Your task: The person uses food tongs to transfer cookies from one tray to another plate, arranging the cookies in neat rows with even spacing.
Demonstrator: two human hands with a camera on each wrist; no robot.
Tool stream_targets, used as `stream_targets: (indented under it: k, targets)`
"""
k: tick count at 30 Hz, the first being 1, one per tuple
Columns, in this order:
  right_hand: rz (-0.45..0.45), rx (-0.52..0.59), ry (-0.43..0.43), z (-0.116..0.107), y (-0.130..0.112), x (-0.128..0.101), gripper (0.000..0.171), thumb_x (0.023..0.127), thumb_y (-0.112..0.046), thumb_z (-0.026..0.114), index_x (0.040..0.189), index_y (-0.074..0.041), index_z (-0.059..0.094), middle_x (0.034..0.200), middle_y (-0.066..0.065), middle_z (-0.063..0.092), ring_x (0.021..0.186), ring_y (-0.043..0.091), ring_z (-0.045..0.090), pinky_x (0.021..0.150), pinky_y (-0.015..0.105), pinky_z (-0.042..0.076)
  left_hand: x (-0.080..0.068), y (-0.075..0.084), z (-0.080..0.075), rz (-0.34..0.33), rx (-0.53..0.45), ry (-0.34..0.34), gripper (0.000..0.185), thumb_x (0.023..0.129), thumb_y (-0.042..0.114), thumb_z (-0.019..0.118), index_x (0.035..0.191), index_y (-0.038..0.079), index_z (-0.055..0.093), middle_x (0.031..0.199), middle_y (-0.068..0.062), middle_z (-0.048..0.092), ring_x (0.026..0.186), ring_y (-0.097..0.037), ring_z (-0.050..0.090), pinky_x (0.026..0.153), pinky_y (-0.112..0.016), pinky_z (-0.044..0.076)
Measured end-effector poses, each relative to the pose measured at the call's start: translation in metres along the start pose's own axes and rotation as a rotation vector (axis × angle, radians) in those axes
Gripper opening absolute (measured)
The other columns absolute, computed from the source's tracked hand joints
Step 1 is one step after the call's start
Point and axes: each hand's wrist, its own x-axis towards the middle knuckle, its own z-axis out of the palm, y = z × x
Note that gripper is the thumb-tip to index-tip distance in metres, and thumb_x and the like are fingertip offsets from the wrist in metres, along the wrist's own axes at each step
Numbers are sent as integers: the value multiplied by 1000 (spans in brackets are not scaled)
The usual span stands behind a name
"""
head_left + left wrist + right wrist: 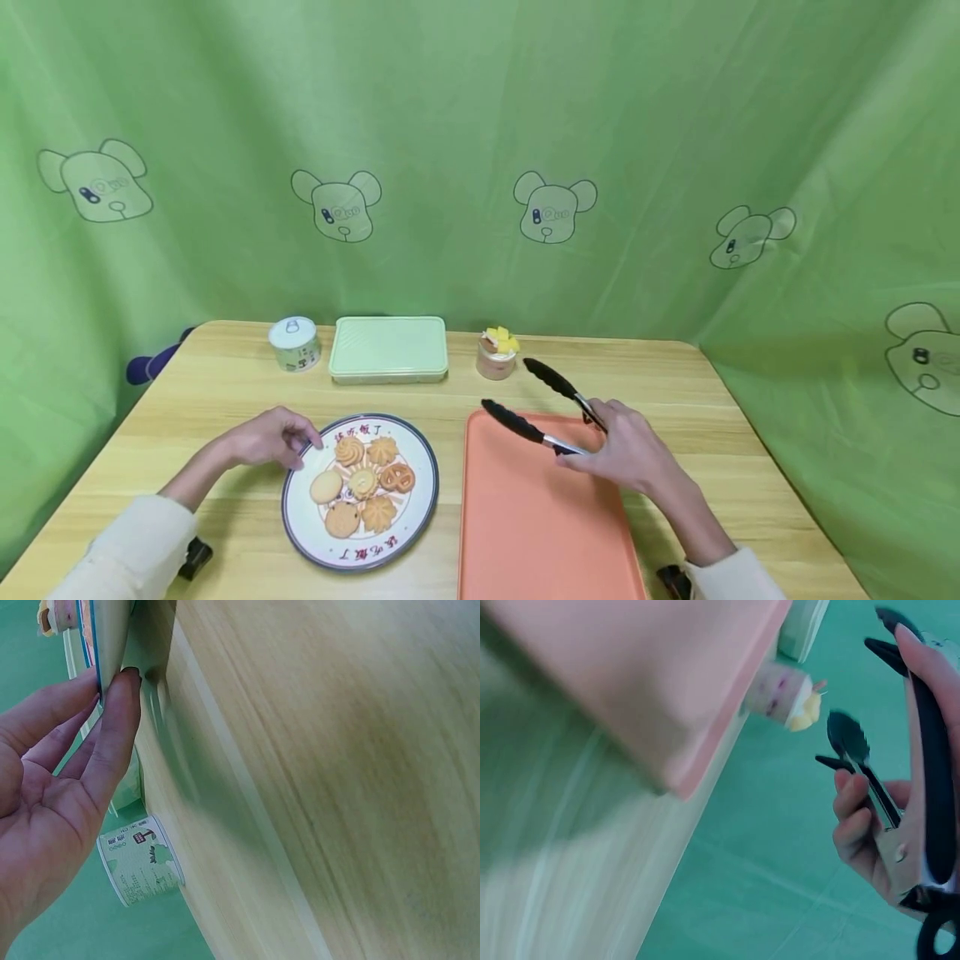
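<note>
My left hand [272,437] pinches the left rim of a white plate [303,521] with a blue edge and red lettering. In the left wrist view, thumb and fingers lie on either side of the plate [110,645]. Several cookies [378,512] lie at its middle, among them a pretzel shape [397,477]. Over the far part of an orange-pink tray [540,508], my right hand [626,446] grips a pair of tongs [517,422] with black tips. Their two arms are spread, with nothing between the tips. The right wrist view shows fingers curled round the tongs [934,780].
Along the back of the wooden table [750,500] stand a ring-pull can [295,344], a pale green lidded box [388,348] and a dessert cup [497,354] topped with yellow cubes. Green curtains [450,125] hang behind and beside the table.
</note>
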Motion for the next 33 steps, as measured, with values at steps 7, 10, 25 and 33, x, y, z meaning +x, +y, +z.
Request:
stream_targets:
  k: [7, 10, 25, 33]
  targets:
    - [147, -75, 72, 3, 19, -3, 95, 68, -73, 64, 117, 7, 53, 98, 22, 64, 79, 33, 61, 62, 42, 49, 0, 0, -1, 3, 3, -1, 30, 69, -5, 70, 99, -2, 66, 76, -5, 54, 70, -14, 48, 57, -20, 45]
    - [232, -95, 39, 4, 28, -3, 110, 70, -78, 56, 130, 13, 40, 106, 32, 60, 79, 36, 61, 55, 41, 48, -1, -1, -1, 3, 3, -2, 31, 69, -5, 70, 99, -2, 66, 76, -5, 55, 70, -14, 48, 57, -20, 45]
    - [479, -76, -111, 0, 70, -9, 117, 65, -79, 60, 115, 24, 34, 69, 18, 50, 57, 24, 48, 45, 31, 37, -1, -3, -2, 6, 6, 4, 30, 69, -4, 71, 99, -1, 67, 77, -6, 54, 70, -13, 47, 57, -20, 44]
    - [528, -43, -177, 6, 84, -14, 112, 65, -71, 67, 112, 26, 36, 71, 17, 48, 58, 24, 47, 46, 30, 38, -1, -2, 0, -8, -10, 2, 31, 69, -5, 71, 99, -1, 67, 78, -6, 55, 72, -16, 48, 58, -21, 45]
